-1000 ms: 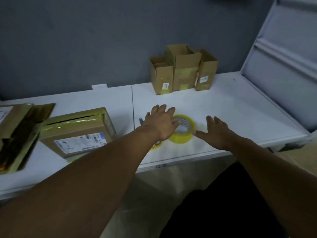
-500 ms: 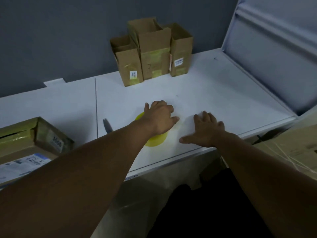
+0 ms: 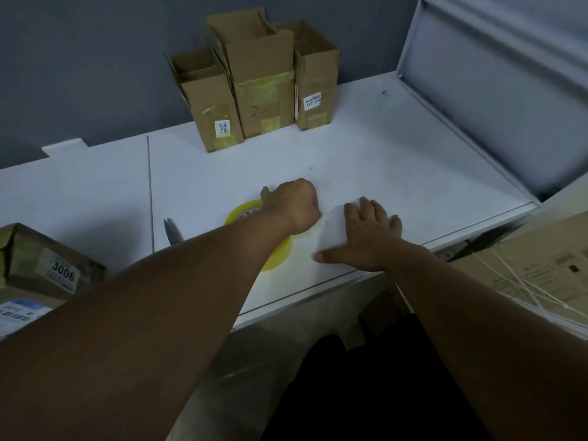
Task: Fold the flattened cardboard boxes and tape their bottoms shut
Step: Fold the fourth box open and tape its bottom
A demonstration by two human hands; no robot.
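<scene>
A yellow roll of tape [image 3: 242, 211] lies flat on the white table [image 3: 381, 160], mostly hidden under my left wrist. My left hand [image 3: 294, 206] is curled over the roll's far edge and grips it. My right hand [image 3: 366, 233] lies flat on the table just to the right, fingers straight, thumb pointing left. Three folded cardboard boxes [image 3: 254, 81] stand upright against the grey wall at the back, with yellow tape and white labels on their fronts.
Scissor blades [image 3: 171, 232] poke out from under my left forearm. A taped parcel marked 3006 [image 3: 47, 265] sits at the left edge. A large strapped carton [image 3: 525, 275] stands right of the table, below a raised white panel [image 3: 496, 84].
My left hand has curled from flat into a grip on the tape roll. My right hand stays flat beside it. The view has shifted rightward and closer to the table.
</scene>
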